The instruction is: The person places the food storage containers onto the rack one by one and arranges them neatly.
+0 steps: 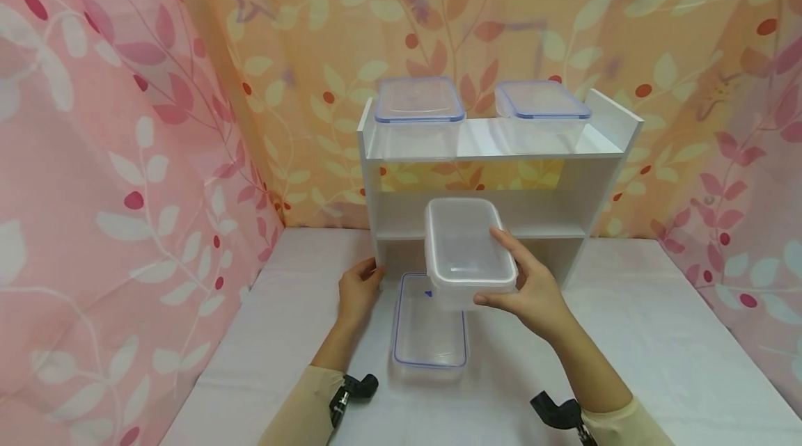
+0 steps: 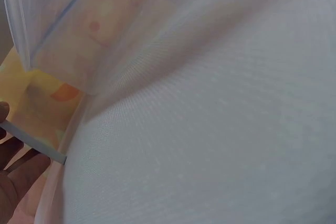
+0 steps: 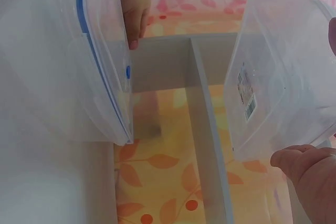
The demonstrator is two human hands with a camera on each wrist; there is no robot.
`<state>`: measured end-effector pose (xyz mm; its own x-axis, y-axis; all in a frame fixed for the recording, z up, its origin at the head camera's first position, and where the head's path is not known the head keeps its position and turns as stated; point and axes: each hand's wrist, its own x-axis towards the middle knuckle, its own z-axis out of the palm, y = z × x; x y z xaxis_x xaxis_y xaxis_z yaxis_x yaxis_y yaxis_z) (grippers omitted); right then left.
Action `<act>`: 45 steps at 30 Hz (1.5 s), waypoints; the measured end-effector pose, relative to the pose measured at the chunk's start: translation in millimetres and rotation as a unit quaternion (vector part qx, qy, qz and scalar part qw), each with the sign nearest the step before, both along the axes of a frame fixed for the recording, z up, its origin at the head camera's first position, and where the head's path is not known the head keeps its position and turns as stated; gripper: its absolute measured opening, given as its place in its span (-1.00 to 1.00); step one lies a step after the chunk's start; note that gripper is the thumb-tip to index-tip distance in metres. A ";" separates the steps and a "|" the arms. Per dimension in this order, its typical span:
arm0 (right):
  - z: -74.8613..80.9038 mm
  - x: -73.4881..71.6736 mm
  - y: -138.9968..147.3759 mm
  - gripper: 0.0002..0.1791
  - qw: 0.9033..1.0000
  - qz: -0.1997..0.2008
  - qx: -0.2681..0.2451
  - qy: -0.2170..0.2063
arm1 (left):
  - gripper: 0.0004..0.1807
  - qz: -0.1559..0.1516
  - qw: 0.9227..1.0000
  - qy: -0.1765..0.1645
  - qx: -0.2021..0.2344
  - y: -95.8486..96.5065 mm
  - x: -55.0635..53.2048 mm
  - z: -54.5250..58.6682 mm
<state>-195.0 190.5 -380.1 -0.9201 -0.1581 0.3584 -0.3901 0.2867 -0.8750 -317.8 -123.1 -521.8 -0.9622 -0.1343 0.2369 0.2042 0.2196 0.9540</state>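
Glossy plastic, matt cloth

The clear rectangular plastic container with a frosted lid [image 1: 470, 244] looks smooth and glossy, like the clear, blue-edged rectangular plastic box [image 1: 431, 331]. The white board shelf unit [image 1: 589, 181] looks smooth and slightly shiny. A fine weave shows on the matt white cloth-covered worktop [image 1: 658, 348]; the beige cloth sleeves [image 1: 307, 408] look matt.

Container I hold [image 1: 466, 241]: clear, whitish rim | lower container [image 1: 431, 335]: clear, blue edging | two upper containers [image 1: 420, 99]: clear, blue-trimmed | shelf [image 1: 401, 213]: plain white | tablecloth [image 1: 651, 335]: white | my sleeves [image 1: 303, 408]: beige | back curtain [image 1: 464, 14]: orange-yellow, leaves, red dots | side curtains [image 1: 94, 188]: pink, leaf-patterned
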 end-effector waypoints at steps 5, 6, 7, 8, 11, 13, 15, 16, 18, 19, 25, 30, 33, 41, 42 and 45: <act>3.8 -8.9 -4.6 0.20 1.000 0.011 -0.017 -0.010 | -0.58 -0.003 1.000 0.002 0.001 0.3 -0.4 -0.1; 4.2 -11.0 -5.6 0.20 1.000 0.013 -0.019 -0.012 | -0.59 -0.002 1.000 0.000 0.002 0.2 -0.6 -0.3; 4.5 -13.3 -6.5 0.20 1.000 0.015 -0.020 -0.015 | -0.59 -0.002 1.000 -0.003 0.002 0.2 -0.6 -0.4; 4.6 -15.7 -7.4 0.21 1.000 0.016 -0.021 -0.017 | -0.59 -0.002 1.000 -0.004 0.003 0.3 -0.1 -0.1; 5.4 -22.8 -10.1 0.21 0.999 0.018 -0.026 -0.026 | -0.59 0.000 1.000 -0.007 0.002 0.3 -0.3 -0.3; 6.3 -27.0 -11.7 0.22 0.999 0.017 -0.031 -0.030 | -0.59 0.001 1.000 -0.005 -0.001 0.4 -0.4 -0.3; 7.8 -30.9 -13.5 0.23 0.999 0.017 -0.035 -0.031 | -0.60 0.003 1.000 -0.002 -0.002 0.6 -0.5 -0.5; 8.6 -32.6 -14.4 0.23 0.999 0.016 -0.034 -0.030 | -0.60 0.004 1.000 0.000 -0.004 0.8 -0.3 -0.4; 10.4 -36.2 -16.2 0.23 0.999 0.017 -0.036 -0.026 | -0.60 0.006 1.000 0.004 -0.006 1.0 0.3 -0.2; 11.2 -37.9 -17.1 0.23 0.999 0.017 -0.035 -0.025 | -0.60 0.007 1.000 0.003 -0.006 1.0 0.6 -0.1; 14.2 -48.0 -22.3 0.21 0.999 0.020 -0.028 -0.019 | -0.59 0.006 1.000 0.001 -0.003 -0.8 0.6 0.2; 18.2 -56.4 -27.5 0.21 1.000 0.014 -0.017 -0.014 | -0.60 0.008 1.000 0.006 -0.005 -1.7 0.6 -0.5; 20.6 -61.9 -30.6 0.21 1.000 0.015 -0.016 -0.009 | -0.60 0.010 1.000 0.004 -0.009 -1.8 0.5 -0.9; 24.3 -72.8 -36.2 0.20 1.000 0.014 -0.023 -0.003 | -0.60 0.006 1.000 0.005 -0.006 -0.7 0.2 -0.8; 24.5 -74.3 -36.9 0.19 1.000 0.013 -0.024 -0.001 | -0.60 0.006 1.000 0.005 -0.006 -0.6 0.2 -0.6; 24.6 -79.7 -38.6 0.19 1.000 0.014 -0.027 0.002 | -0.59 0.005 1.000 0.006 -0.008 -0.4 0.9 -0.1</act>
